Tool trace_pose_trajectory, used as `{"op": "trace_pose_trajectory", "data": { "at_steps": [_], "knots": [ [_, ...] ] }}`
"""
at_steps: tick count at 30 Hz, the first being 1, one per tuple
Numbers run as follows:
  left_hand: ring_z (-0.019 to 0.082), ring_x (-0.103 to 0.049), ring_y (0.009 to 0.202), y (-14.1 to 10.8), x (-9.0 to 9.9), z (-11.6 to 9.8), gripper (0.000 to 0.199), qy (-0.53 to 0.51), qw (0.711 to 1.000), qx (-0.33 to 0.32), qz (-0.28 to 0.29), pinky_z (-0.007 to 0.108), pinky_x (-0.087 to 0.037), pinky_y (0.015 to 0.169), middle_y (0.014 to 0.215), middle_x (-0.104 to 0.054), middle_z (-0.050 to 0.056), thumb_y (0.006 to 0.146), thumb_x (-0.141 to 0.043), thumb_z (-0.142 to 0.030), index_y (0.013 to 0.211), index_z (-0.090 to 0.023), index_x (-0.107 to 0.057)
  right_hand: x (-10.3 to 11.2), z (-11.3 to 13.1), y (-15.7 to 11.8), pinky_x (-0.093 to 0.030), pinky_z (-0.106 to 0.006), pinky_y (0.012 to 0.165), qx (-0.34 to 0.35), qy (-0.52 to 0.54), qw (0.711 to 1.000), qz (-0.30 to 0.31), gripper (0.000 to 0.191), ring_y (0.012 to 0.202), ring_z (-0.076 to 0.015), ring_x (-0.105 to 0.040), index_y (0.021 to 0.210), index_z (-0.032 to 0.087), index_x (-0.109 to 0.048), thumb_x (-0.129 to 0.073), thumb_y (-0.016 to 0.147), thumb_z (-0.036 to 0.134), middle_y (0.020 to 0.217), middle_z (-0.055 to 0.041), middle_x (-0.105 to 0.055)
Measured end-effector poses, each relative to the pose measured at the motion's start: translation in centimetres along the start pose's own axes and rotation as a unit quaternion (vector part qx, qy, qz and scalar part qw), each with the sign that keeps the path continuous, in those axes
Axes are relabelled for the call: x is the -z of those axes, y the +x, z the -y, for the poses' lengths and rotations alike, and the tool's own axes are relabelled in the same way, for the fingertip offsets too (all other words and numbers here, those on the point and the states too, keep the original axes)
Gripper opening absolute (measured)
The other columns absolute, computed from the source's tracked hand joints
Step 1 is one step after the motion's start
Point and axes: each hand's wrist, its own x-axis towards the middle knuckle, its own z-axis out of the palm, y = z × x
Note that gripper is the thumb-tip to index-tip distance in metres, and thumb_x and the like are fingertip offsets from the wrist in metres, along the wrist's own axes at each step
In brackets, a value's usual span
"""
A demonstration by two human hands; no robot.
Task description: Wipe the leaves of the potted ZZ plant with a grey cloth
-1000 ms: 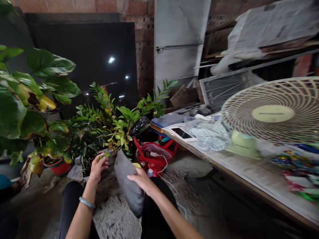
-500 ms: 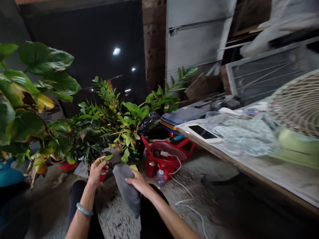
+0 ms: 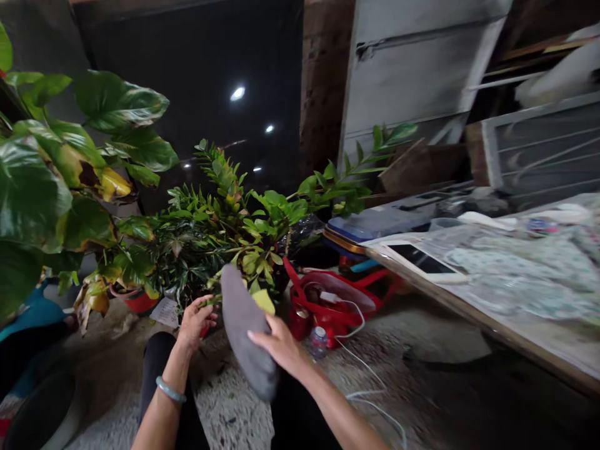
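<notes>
My right hand (image 3: 281,344) is closed on a long, flat grey sock-shaped piece (image 3: 244,337), held tilted above my knees; its exact kind I cannot tell. A small yellow piece (image 3: 264,301) sticks out just beyond those fingers; whether they hold it too is unclear. My left hand (image 3: 197,322), with a pale green bangle (image 3: 170,390) on its wrist, has its fingers pinched on a green leaf (image 3: 207,302) in front of the potted plants (image 3: 225,219). The grey piece is a little to the right of this hand, apart from it.
A red bag (image 3: 337,300) with a white cable stands ahead on the floor, a small clear bottle (image 3: 318,342) by it. To the right, a table (image 3: 478,325) carries a white tablet (image 3: 424,261) and patterned cloth (image 3: 520,265). Large-leaved foliage (image 3: 42,181) fills the left.
The view has swung left, so the scene sits farther right. The grey piece has been raised and now covers part of the plants. My left hand stays closed near the leaf.
</notes>
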Motion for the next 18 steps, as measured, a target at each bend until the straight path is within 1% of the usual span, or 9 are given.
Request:
{"op": "trace_pose_trajectory", "data": {
  "at_steps": [2,4,5,7,9,12,14,16,18],
  "knots": [
    [0.016,-0.068,0.061,0.2,1.8,0.5,0.054,-0.012,0.999,0.024,-0.019,0.027,-0.055,0.057,0.082,-0.075,0.009,0.06,-0.092,-0.026,0.108,-0.011,-0.072,-0.4,-1.4,-3.2,-0.056,-0.047,0.082,-0.035,-0.014,0.998,0.05,0.03,0.086,-0.0354,-0.072,0.088,0.029,-0.081,-0.07,0.06,0.025,0.086,-0.0074,-0.079],
    [0.017,-0.067,0.058,0.7,3.8,1.1,0.044,-0.04,0.993,0.064,-0.091,0.027,-0.054,0.054,0.081,-0.074,0.009,0.064,-0.086,-0.016,0.104,-0.012,-0.068,0.6,-1.6,-5.2,-0.055,-0.048,0.079,-0.062,-0.021,0.997,0.044,0.027,0.084,-0.0373,-0.072,0.081,0.03,-0.081,-0.07,0.056,0.026,0.082,-0.0079,-0.079],
    [0.016,-0.067,0.057,0.9,4.8,1.3,0.038,-0.059,0.986,0.077,-0.138,0.027,-0.054,0.054,0.079,-0.073,0.007,0.067,-0.082,-0.012,0.101,-0.015,-0.065,1.2,-1.1,-5.7,-0.055,-0.049,0.079,-0.07,-0.025,0.997,0.035,0.027,0.085,-0.0386,-0.071,0.079,0.029,-0.081,-0.072,0.054,0.026,0.083,-0.0086,-0.079],
    [0.014,-0.067,0.058,1.7,6.6,1.2,0.031,-0.116,0.966,0.068,-0.22,0.027,-0.056,0.057,0.075,-0.069,0.001,0.07,-0.074,-0.006,0.093,-0.019,-0.058,1.9,1.0,-5.7,-0.054,-0.05,0.083,-0.071,-0.021,0.997,0.019,0.029,0.089,-0.0395,-0.071,0.081,0.026,-0.081,-0.076,0.052,0.028,0.086,-0.0098,-0.08],
    [0.013,-0.066,0.061,2.7,8.0,0.5,0.028,-0.183,0.948,0.027,-0.261,0.028,-0.058,0.063,0.072,-0.064,-0.002,0.072,-0.069,-0.005,0.088,-0.022,-0.053,1.4,4.1,-4.6,-0.054,-0.047,0.081,-0.065,0.032,0.997,0.002,0.034,0.086,-0.0358,-0.071,0.087,0.025,-0.079,-0.081,0.054,0.032,0.086,-0.0088,-0.08],
    [0.013,-0.065,0.065,4.0,9.5,-1.3,0.025,-0.246,0.924,-0.031,-0.291,0.029,-0.056,0.067,0.074,-0.061,-0.003,0.073,-0.069,-0.008,0.084,-0.022,-0.052,-2.2,8.2,-1.5,-0.054,-0.038,0.069,-0.047,0.19,0.979,-0.05,0.039,0.075,-0.0284,-0.071,0.09,0.025,-0.075,-0.082,0.054,0.039,0.08,-0.0047,-0.078],
    [0.013,-0.063,0.066,4.7,10.4,-2.4,0.023,-0.26,0.915,-0.057,-0.303,0.029,-0.055,0.069,0.076,-0.061,-0.004,0.075,-0.07,-0.014,0.084,-0.023,-0.052,-5.9,9.1,0.6,-0.053,-0.035,0.069,-0.041,0.269,0.96,-0.066,0.039,0.074,-0.0263,-0.07,0.085,0.023,-0.072,-0.081,0.051,0.041,0.078,-0.0031,-0.077],
    [0.013,-0.063,0.065,5.2,11.2,-2.9,0.021,-0.274,0.912,-0.072,-0.298,0.03,-0.054,0.069,0.077,-0.062,-0.004,0.077,-0.072,-0.022,0.086,-0.024,-0.053,-9.4,8.3,1.8,-0.053,-0.035,0.072,-0.071,0.269,0.96,-0.042,0.037,0.076,-0.0258,-0.069,0.082,0.022,-0.071,-0.08,0.051,0.041,0.076,-0.0026,-0.077],
    [0.014,-0.063,0.064,5.7,11.7,-2.9,0.023,-0.284,0.916,-0.073,-0.274,0.031,-0.054,0.067,0.077,-0.063,-0.003,0.076,-0.076,-0.027,0.086,-0.024,-0.055,-11.6,6.2,1.4,-0.052,-0.036,0.071,-0.116,0.219,0.969,-0.016,0.033,0.074,-0.0263,-0.068,0.077,0.021,-0.071,-0.079,0.051,0.039,0.071,-0.0031,-0.075]
  ]
}}
